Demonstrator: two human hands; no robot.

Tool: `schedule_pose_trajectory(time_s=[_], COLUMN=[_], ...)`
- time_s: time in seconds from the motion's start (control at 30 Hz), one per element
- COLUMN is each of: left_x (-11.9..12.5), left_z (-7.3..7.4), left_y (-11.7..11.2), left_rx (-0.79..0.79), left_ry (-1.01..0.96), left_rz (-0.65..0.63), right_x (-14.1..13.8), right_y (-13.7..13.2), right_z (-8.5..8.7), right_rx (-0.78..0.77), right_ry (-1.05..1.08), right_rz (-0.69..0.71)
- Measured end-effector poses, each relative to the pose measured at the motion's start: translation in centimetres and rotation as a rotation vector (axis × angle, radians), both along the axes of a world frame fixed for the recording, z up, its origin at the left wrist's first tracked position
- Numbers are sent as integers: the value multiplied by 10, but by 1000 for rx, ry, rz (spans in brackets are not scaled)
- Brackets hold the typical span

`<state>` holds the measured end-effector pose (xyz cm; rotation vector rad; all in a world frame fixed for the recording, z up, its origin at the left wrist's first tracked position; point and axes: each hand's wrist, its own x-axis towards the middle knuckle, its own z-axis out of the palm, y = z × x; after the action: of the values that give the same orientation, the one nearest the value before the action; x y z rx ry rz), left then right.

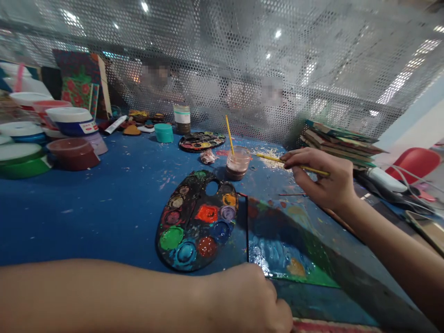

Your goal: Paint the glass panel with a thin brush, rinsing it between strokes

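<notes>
Between the thumb and fingers of my right hand (317, 178) is a yellow-handled paintbrush (274, 159), its tip pointing left toward a clear cup of murky water (237, 165). A second thin yellow brush (229, 134) leans in that cup. My left hand (255, 298) is closed by the painting's near left corner; its fingertips are hidden, so what they hold, if anything, does not show. The wet painting (277, 252), blue and green, lies flat below my right hand. To its left sits a dark palette (194, 217) with several paint wells, a red-orange blob in the middle.
Several paint tubs (72, 155) crowd the left side. A turquoise jar (163, 132), a second palette (201, 141) and a crumpled rag (208, 157) stand farther back. Wood shavings (270, 157) lie beyond the cup. Stacked boards (342, 141) stand at right, before a perforated metal screen (222, 69).
</notes>
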<state>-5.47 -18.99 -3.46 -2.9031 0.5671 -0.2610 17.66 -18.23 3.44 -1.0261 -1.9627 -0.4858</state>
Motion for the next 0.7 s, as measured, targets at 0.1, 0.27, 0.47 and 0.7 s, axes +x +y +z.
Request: schedule_pose_trajectory(time_s=[0.1, 0.27, 0.47, 0.7], left_x=[-1, 0, 0, -2], left_z=[-2, -5, -4, -6], left_y=[1, -1, 0, 0], left_rx=[6, -9, 3, 3], left_ry=[17, -35, -5, -136], left_rz=[10, 3, 21, 14], right_x=[1, 2, 0, -5], right_y=[0, 0, 1, 4], right_z=[1, 1, -2, -16], right_rx=[-26, -33, -60, -103], right_ry=[-39, 24, 66, 458], right_rz=[8, 12, -8, -113])
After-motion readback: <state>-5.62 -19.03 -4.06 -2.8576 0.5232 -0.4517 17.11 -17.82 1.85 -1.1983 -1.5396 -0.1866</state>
